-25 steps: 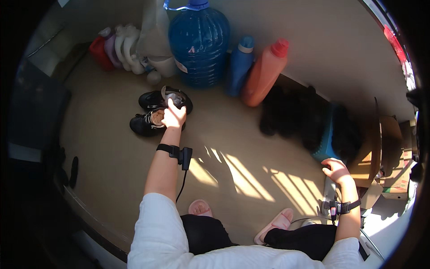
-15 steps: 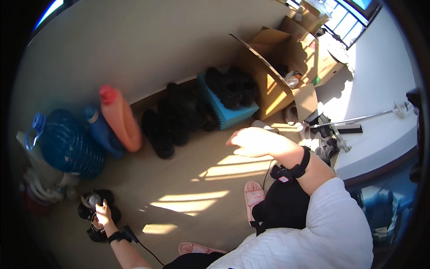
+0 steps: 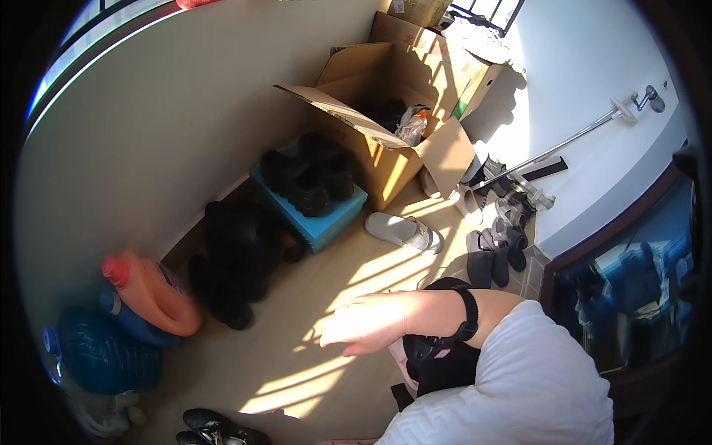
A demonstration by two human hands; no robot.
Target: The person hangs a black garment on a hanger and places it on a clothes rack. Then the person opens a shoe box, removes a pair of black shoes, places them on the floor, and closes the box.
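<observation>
My right hand (image 3: 363,322) hangs over the sunlit floor, its fingers loosely stretched and the thumb a little apart. Nothing shows in it, though bright sunlight washes out the fingers. A black strap with a small device circles that wrist. My left hand is out of view. At the lower edge lies a pair of black shoes (image 3: 211,429), partly cut off. Beyond my right hand, a grey slipper (image 3: 404,231) lies on the floor. Dark shoes (image 3: 241,256) stand along the wall, and more black footwear (image 3: 308,174) rests on a blue box (image 3: 326,226).
An open cardboard box (image 3: 371,167) stands in the far corner. By the left wall are an orange bottle (image 3: 159,293) and a large blue water jug (image 3: 107,348). Dark sandals (image 3: 489,256) and a metal pole (image 3: 552,148) are at right, near a dark-framed glass panel (image 3: 630,289).
The view has swung right, and my left hand, earlier at the black shoes with a round grey thing, has left the picture. My right hand now appears lower and farther left.
</observation>
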